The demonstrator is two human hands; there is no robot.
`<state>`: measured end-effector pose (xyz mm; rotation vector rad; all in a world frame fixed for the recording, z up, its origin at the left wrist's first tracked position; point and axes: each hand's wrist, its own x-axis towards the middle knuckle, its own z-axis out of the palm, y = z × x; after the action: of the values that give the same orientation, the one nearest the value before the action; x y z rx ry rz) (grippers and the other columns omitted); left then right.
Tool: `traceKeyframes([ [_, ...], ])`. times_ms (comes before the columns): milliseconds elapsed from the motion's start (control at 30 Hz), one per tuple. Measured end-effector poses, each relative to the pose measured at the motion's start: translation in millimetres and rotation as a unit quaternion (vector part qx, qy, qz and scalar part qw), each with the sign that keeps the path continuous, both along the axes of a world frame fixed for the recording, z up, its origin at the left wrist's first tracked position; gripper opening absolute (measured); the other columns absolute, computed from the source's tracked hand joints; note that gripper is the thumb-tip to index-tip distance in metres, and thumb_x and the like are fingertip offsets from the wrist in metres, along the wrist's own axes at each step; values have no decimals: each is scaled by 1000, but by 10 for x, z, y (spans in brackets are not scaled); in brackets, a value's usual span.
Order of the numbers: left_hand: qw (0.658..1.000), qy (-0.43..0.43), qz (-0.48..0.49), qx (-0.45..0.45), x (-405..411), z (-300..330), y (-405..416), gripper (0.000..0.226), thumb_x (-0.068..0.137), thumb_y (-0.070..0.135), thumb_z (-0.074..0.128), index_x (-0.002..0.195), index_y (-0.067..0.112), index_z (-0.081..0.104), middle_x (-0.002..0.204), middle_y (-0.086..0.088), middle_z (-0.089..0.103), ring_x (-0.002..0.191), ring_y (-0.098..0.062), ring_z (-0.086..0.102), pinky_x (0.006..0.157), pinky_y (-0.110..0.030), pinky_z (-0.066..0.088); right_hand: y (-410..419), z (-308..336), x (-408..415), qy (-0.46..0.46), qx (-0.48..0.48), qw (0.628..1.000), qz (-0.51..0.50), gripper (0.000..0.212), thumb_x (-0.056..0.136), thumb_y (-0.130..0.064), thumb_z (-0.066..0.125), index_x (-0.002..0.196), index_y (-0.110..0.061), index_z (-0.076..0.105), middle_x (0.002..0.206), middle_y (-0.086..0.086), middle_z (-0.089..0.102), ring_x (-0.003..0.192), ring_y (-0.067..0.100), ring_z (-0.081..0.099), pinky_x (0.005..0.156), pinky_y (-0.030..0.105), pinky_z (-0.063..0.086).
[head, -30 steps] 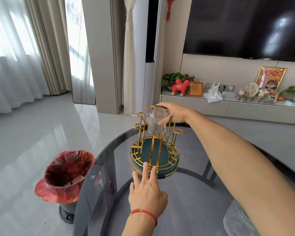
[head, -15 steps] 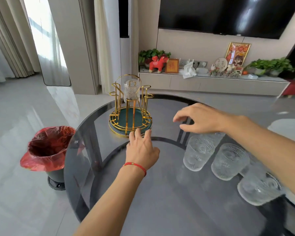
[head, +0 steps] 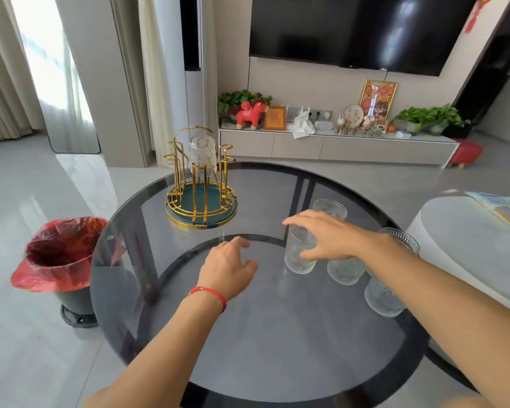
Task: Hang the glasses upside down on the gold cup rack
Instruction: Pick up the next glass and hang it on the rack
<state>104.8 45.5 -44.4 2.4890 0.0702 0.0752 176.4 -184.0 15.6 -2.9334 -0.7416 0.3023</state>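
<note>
The gold cup rack [head: 200, 207] with a green base stands at the far left of the round dark glass table [head: 262, 334]. One ribbed clear glass [head: 202, 156] hangs upside down on a rack prong. Several more glasses stand upright at the right: the nearest glass [head: 296, 256], a far glass [head: 330, 209], a middle glass [head: 345, 270], a front glass [head: 380, 298]. My right hand [head: 324, 238] hovers over the nearest glass, fingers spread around its rim, not clearly gripping. My left hand [head: 228, 267], with a red wrist string, rests open on the table.
A bin lined with a red bag [head: 62, 257] stands on the floor left of the table. A white round table [head: 465, 240] with leaflets sits to the right. A TV and a low cabinet with ornaments are at the back.
My right hand has dropped toward the nearest upright glass. My left hand has drawn back from the rack's base toward me. The view has shifted slightly.
</note>
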Motion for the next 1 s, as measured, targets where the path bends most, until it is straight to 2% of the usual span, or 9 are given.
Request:
traceKeyframes([
  [167, 999, -23, 18, 21, 35, 1, 18, 42, 92, 30, 61, 132, 18, 59, 125, -11, 66, 113, -28, 59, 94, -44, 56, 35, -22, -38, -31, 102, 994, -10, 68, 71, -34, 87, 132, -42, 59, 129, -5, 56, 120, 16, 53, 100, 37, 47],
  [300, 976, 47, 30, -210, 83, 53, -31, 50, 90, 46, 63, 131, 18, 56, 116, -8, 69, 98, -19, 66, 90, -42, 59, 88, 26, -111, -53, 257, 964, -40, 65, 61, -46, 90, 119, -49, 62, 123, -14, 63, 110, -3, 59, 88, 25, 48],
  [400, 835, 167, 40, -522, 120, 145, 0, 62, 82, 55, 72, 126, 14, 57, 113, -15, 71, 97, -30, 73, 81, -44, 63, 201, 41, -186, -3, 414, 907, -70, 64, 58, -49, 93, 115, -48, 64, 122, -9, 66, 107, 7, 68, 85, 30, 57],
  [467, 746, 154, 22, -647, 163, 183, 58, 59, 82, 45, 78, 127, 10, 61, 115, -20, 74, 100, -34, 74, 84, -48, 62, 300, -39, -240, 59, 509, 855, -80, 62, 60, -42, 93, 115, -42, 64, 126, -1, 66, 110, 17, 71, 85, 38, 63],
  [500, 730, 132, 28, -670, 182, 186, 94, 61, 81, 40, 80, 130, 9, 59, 116, -19, 74, 100, -34, 74, 85, -49, 61, 359, -97, -257, 82, 536, 835, -87, 62, 61, -40, 93, 115, -41, 63, 128, 2, 66, 111, 18, 72, 85, 39, 64],
  [567, 735, 94, 69, -668, 214, 189, 105, 72, 77, 35, 85, 136, 10, 52, 119, -18, 72, 98, -33, 75, 86, -49, 61, 439, -210, -290, 98, 526, 839, -102, 66, 61, -43, 91, 118, -39, 58, 129, 0, 65, 109, 14, 72, 86, 38, 63],
  [700, 810, -10, 128, -572, 291, 162, 111, 87, 65, 35, 93, 137, 20, 48, 117, -12, 68, 101, -25, 71, 88, -45, 60, 619, -349, -250, 62, 363, 924, -97, 82, 58, -61, 84, 130, -42, 49, 126, -12, 61, 110, 6, 67, 95, 37, 58],
  [867, 876, -100, 28, -470, 354, 191, 122, 104, 55, 46, 93, 144, 36, 41, 109, -4, 72, 94, -15, 74, 79, -37, 63, 904, -313, -96, 29, 390, 916, -90, 104, 52, -66, 83, 146, -37, 50, 139, -14, 62, 127, 7, 58, 100, 28, 49],
  [1000, 890, -108, 66, -438, 515, 206, 304, 42, 86, 61, 56, 112, 30, 68, 102, 4, 76, 97, -15, 71, 84, -41, 60, 959, -267, 78, 50, 465, 874, -129, 85, 52, -57, 91, 129, -36, 64, 121, -16, 72, 115, 5, 66, 100, 36, 56],
])
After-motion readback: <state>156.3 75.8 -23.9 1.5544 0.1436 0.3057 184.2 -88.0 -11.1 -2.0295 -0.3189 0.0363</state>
